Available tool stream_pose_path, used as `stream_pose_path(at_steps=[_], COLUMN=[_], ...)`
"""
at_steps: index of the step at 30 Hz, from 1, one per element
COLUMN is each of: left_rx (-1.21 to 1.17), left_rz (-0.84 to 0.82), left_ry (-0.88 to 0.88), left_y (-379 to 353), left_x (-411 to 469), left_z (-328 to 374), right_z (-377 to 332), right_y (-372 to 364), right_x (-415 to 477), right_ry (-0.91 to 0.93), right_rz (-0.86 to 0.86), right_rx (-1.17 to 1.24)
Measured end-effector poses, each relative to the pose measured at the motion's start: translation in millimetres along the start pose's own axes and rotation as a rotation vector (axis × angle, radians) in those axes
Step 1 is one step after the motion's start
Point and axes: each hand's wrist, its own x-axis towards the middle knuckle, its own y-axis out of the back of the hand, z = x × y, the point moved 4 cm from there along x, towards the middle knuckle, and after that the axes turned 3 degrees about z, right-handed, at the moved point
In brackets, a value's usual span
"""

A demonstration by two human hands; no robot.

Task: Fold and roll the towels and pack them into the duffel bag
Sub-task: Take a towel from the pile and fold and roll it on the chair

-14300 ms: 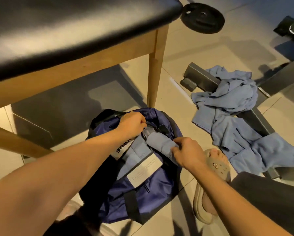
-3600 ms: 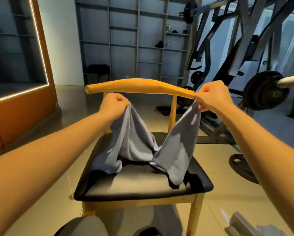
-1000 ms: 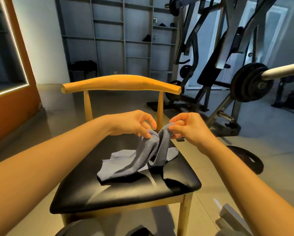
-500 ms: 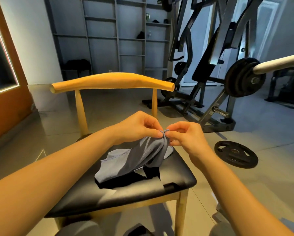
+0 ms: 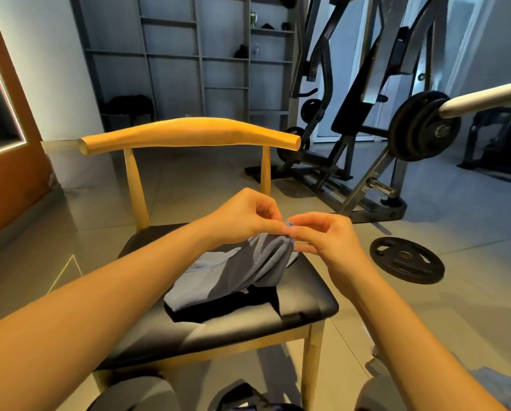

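Note:
A blue-grey towel (image 5: pixel 227 277) lies folded over on the black seat of a wooden chair (image 5: pixel 248 318). Its two upper corners are brought together just above the seat. My left hand (image 5: pixel 245 216) pinches those corners from the left, and my right hand (image 5: pixel 325 232) pinches them from the right, fingertips meeting at the cloth. The rest of the towel drapes down to the left onto the seat. A dark edge of the duffel bag (image 5: pixel 248 401) shows at the bottom of the view, below the chair.
The chair's curved wooden backrest (image 5: pixel 189 134) stands behind my hands. A weight plate (image 5: pixel 406 259) lies on the floor to the right, with a weight machine (image 5: pixel 366 114) and a loaded barbell (image 5: pixel 426 126) behind it. More blue cloth (image 5: pixel 497 390) lies at the lower right.
My hands have come closer together, joining the towel's two corners at one point. The view has shifted a little; the towel still rests on the seat.

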Motion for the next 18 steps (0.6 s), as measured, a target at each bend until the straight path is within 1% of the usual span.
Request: stream_pose_path(at_steps=[3,8,10,14,16,18], left_rx=[0.008,0.043,0.117,0.301,0.282,0.234], left_rz=[-0.025,-0.230,-0.265,-0.256,-0.221,-0.189], left_ry=[0.032,0.141,0.169,0.171,0.215,0.262], left_y=[-5,-9,-7,6,18,31], left_x=[-5,-31,-48,-78,-88,-95], left_z=[-5,-40,-62,-96,-112,-124], right_z=[9,33,42,65,78,88], right_y=[0,7,15,35,44,50], right_x=[-1,-9,-18,-33,-40,-45], right_ry=[0.005,-0.028,-0.023,-0.050,-0.088,-0.122], right_rz=[0.028,0.029,0.050,0.170,0.239,0.263], right_rx=[-0.067,-0.060,-0.063,-0.009,0.030,0.072])
